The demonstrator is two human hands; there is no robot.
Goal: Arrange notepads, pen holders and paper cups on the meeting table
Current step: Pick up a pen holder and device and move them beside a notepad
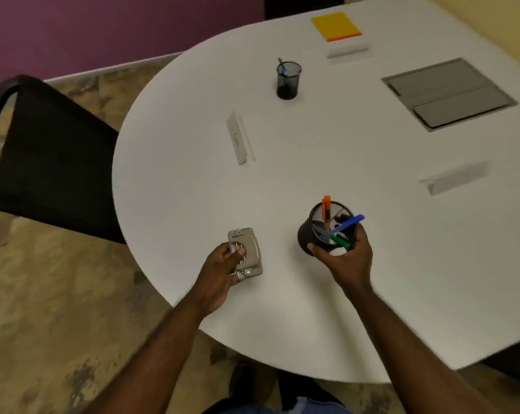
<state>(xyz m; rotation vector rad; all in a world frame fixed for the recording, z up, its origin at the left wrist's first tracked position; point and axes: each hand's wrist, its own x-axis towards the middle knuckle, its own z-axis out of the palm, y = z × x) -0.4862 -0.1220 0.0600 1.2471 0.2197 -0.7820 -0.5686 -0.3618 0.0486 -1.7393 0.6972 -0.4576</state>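
My right hand (347, 255) grips a black mesh pen holder (311, 231) near the table's front edge; orange, blue and green pens stick out of it. My left hand (222, 270) holds a grey metal hole punch (246, 253) just left of it, over the white table (327, 150). A second black mesh pen holder (288, 80) with a pen stands farther back. A yellow notepad (335, 25) lies at the far edge. No paper cups show in the head view.
Three white name tents sit on the table: one at centre left (240, 138), one behind near the notepad (348, 52), one at right (454, 177). A grey cable hatch (448, 92) is set into the tabletop. A black chair (43, 150) stands at left.
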